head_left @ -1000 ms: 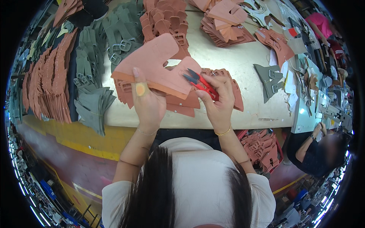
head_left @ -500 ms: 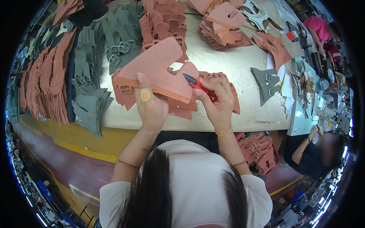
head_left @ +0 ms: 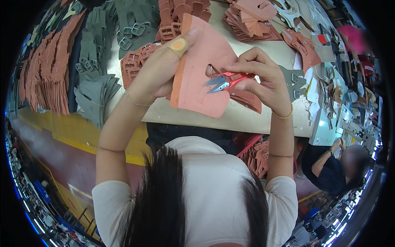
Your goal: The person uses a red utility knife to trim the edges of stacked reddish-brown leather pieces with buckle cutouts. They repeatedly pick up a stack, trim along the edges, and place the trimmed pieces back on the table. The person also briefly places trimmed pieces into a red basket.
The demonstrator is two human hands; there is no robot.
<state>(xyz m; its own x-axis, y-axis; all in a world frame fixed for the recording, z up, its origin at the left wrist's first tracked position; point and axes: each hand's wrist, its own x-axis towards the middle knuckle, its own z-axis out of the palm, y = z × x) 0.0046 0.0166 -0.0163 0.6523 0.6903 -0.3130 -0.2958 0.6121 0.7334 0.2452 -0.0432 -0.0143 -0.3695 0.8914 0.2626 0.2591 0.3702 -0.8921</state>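
Observation:
My left hand (head_left: 160, 74) grips a salmon-pink leather piece (head_left: 195, 76) by its orange-edged left side, thumb on top. A tan patch with a yellow centre covers part of that thumb. The piece has a notch and a line of stitch marks. Closed around red-handled thread snips (head_left: 225, 84), my right hand (head_left: 263, 78) holds them over the leather beside the notch, blades apart. Whether the blades touch the leather I cannot tell. Behind and below the held piece lie buckled pink straps (head_left: 132, 66), partly hidden.
Stacked pink pieces (head_left: 51, 66) and green straps with buckles (head_left: 92, 53) fill the table's left. More pink pieces (head_left: 251, 24) lie at the back. A green buckled piece (head_left: 294, 82) sits right of my hand. A red crate (head_left: 249, 144) stands below; a co-worker (head_left: 333, 168) sits at right.
The leather piece has turned clockwise, its orange edge now upright at left. My left hand has risen with it. The snips have moved slightly right and now point left, their blades spread.

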